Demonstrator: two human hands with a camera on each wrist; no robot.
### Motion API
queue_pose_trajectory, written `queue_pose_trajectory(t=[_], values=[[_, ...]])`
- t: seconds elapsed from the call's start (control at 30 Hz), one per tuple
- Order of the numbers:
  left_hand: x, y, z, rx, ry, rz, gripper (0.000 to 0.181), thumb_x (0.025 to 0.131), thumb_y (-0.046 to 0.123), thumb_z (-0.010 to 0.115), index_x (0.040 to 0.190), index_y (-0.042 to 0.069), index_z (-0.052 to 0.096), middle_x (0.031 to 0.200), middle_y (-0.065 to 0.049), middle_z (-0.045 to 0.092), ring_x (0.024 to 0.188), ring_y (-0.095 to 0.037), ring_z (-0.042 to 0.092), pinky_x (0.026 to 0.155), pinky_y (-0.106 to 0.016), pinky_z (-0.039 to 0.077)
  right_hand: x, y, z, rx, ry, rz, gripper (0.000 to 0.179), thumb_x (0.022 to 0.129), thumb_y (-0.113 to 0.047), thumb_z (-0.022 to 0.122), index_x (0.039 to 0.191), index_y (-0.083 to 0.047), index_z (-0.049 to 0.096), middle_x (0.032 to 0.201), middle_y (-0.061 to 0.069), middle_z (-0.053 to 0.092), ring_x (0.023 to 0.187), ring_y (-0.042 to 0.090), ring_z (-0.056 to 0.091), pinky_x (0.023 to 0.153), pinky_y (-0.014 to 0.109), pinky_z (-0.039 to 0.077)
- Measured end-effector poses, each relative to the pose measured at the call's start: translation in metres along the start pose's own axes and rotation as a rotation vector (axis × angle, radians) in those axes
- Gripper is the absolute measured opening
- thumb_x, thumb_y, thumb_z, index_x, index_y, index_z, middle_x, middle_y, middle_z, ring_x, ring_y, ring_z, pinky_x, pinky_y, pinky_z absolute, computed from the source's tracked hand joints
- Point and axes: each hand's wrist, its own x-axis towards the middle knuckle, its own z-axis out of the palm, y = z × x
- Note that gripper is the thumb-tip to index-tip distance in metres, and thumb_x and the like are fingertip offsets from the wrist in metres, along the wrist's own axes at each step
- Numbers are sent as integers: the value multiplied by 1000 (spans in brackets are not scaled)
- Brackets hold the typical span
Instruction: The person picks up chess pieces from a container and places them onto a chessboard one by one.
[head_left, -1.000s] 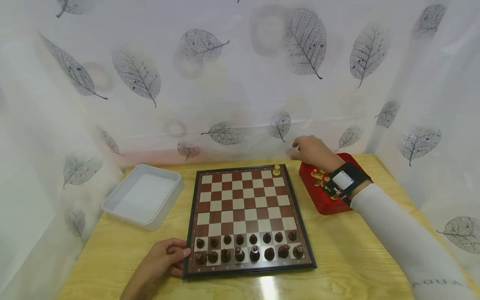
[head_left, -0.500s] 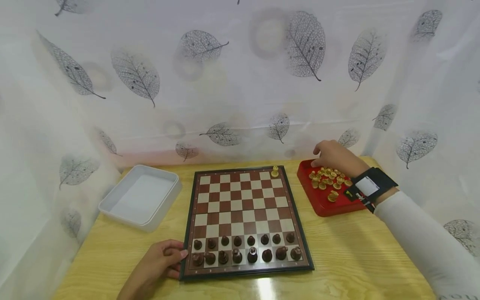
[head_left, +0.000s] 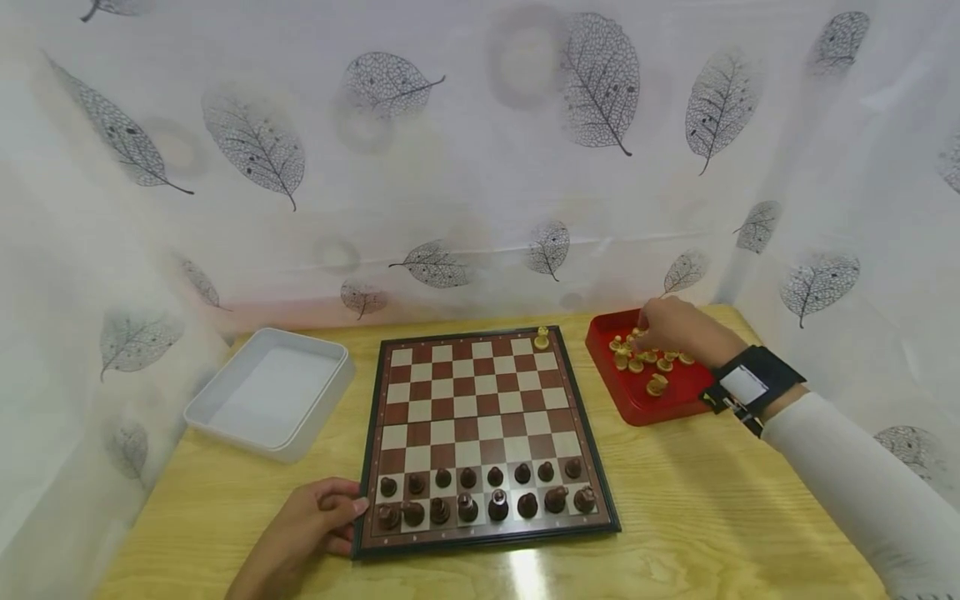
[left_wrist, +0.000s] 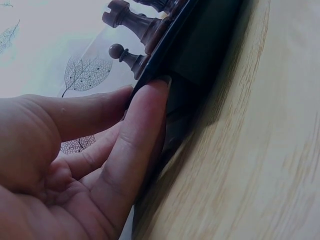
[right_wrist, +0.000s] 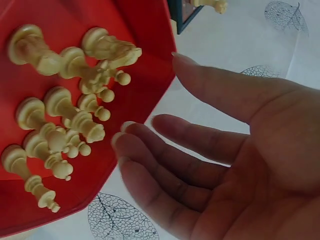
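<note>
At the near left corner of the chessboard (head_left: 465, 429), my left hand (head_left: 311, 518) pinches the board's edge between thumb and fingers (left_wrist: 145, 115). Dark chess pieces (head_left: 498, 505) fill the two near rows of the board. A lone gold rook (head_left: 542, 338) stands on the far right corner square. Over the red tray (head_left: 637, 408) hovers my right hand (head_left: 678, 329). The right wrist view has its fingers (right_wrist: 160, 195) spread apart from the thumb, holding nothing, close to the gold chess pieces (right_wrist: 70, 112) in the tray. Some pieces are hidden behind the hand in the head view.
A white tray (head_left: 341, 375) sits left of the board on the wooden table (head_left: 697, 500). A curtain with a leaf print (head_left: 487, 167) hangs behind the table and along both sides.
My right hand has moved right from near the board's far right corner, then down toward the gold pieces. The left hand keeps its hold on the board. The head view has shifted slightly.
</note>
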Motion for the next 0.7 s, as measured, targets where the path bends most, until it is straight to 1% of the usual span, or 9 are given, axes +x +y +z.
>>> queue_pose_trajectory(t=[0.1,0.2,0.37,0.43,0.5,0.6,0.7], values=[[0,1,0,10,11,-3,57,97,22,74,136,-12,51,94,-5,69,77,-18,67,70,-34,66,-1,4,7,-26,-27,-1,28,88,-20,81,97,5,72,76,6,64,67,18,56,58,26,46],[0,1,-1,26,23,-9,57,96,23,75,136,-11,52,93,-4,69,77,-19,66,70,-34,66,-3,7,14,-56,-58,8,26,87,-22,83,90,1,72,70,4,60,65,18,54,56,26,43],[-1,1,-1,42,30,-23,58,96,24,74,137,-10,52,95,-4,70,80,-20,65,70,-34,66,-7,12,26,-53,-114,53,28,84,-21,86,92,2,71,78,7,65,72,21,57,61,27,46],[-1,1,-1,41,32,-26,58,97,24,74,137,-10,52,96,-4,70,81,-20,65,70,-35,66,-9,14,30,-44,-128,71,30,82,-20,87,95,2,71,83,8,66,76,22,57,63,28,47],[-1,1,-1,38,33,-24,58,97,24,74,138,-10,52,97,-4,70,81,-20,65,70,-35,66,-10,15,33,-36,-141,83,29,81,-19,87,94,1,71,81,8,65,75,23,56,63,28,46],[-1,1,0,37,33,-12,57,97,24,74,137,-10,52,96,-4,70,81,-20,65,70,-35,66,-11,18,37,-31,-135,95,32,81,-20,88,95,2,69,79,7,62,72,22,55,62,28,45],[-2,1,0,25,27,-8,56,97,22,74,136,-11,52,96,-5,70,81,-19,65,70,-34,66,-12,20,40,-46,-124,81,29,82,-19,88,91,2,69,73,5,60,68,20,55,59,26,44]])
